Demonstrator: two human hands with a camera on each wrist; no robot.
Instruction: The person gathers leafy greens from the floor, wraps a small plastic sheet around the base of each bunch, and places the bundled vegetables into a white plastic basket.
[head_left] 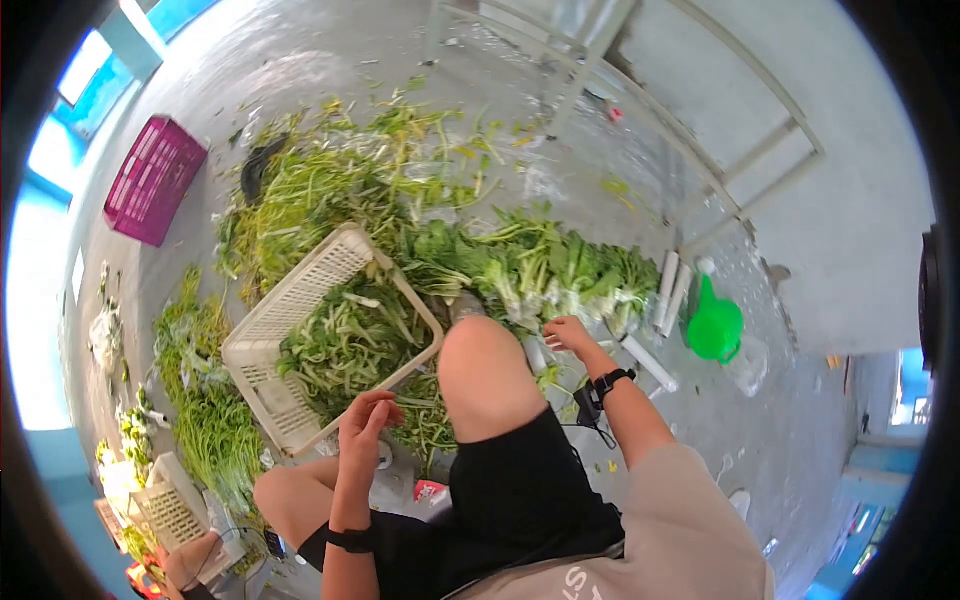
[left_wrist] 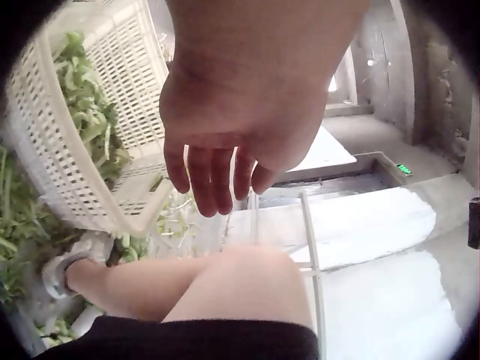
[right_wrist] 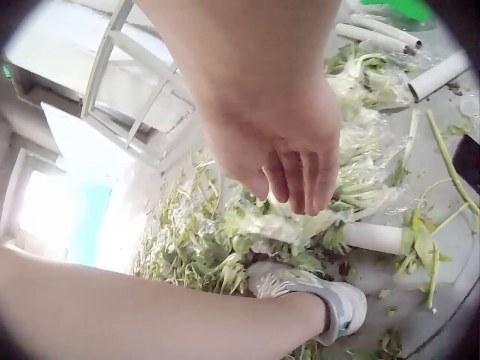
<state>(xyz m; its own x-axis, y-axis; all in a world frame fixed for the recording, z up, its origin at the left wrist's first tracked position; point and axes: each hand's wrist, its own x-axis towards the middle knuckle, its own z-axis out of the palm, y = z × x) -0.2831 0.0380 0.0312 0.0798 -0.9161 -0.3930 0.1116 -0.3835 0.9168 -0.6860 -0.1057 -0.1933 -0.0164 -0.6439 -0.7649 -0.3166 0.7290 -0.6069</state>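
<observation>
Left hand [head_left: 368,418]: raised beside the bent left knee, near the close edge of a cream slatted basket [head_left: 300,290]. Its fingers are relaxed and slightly bent, close to one another, the thumb near them; nothing is pinched.

Right hand [head_left: 570,336]: held beyond the right knee, palm down, near a row of leafy bundles [head_left: 560,285] partly covered in clear plastic. Its fingers droop in a loose curve, side by side, the thumb apart. Whether the fingertips touch the plastic, I cannot tell.

The basket stands tilted in front of the seated person, with leafy greens [head_left: 355,335] heaped inside. The bundles lie on the floor to its right, their leaves pointing mostly away from the person. White tubes [head_left: 668,295] lie at the right end of the row, and a bright green plastic vessel [head_left: 715,330] sits just past them.

Beyond the basket spreads a loose heap of greens [head_left: 310,190]; thin-stemmed greens [head_left: 215,435] lie to its left. Farther out are a magenta crate [head_left: 155,180] at far left and a pale metal frame [head_left: 597,65] at far right. Another person's hand [head_left: 190,560] is at lower left, by a smaller slatted basket [head_left: 170,510].
</observation>
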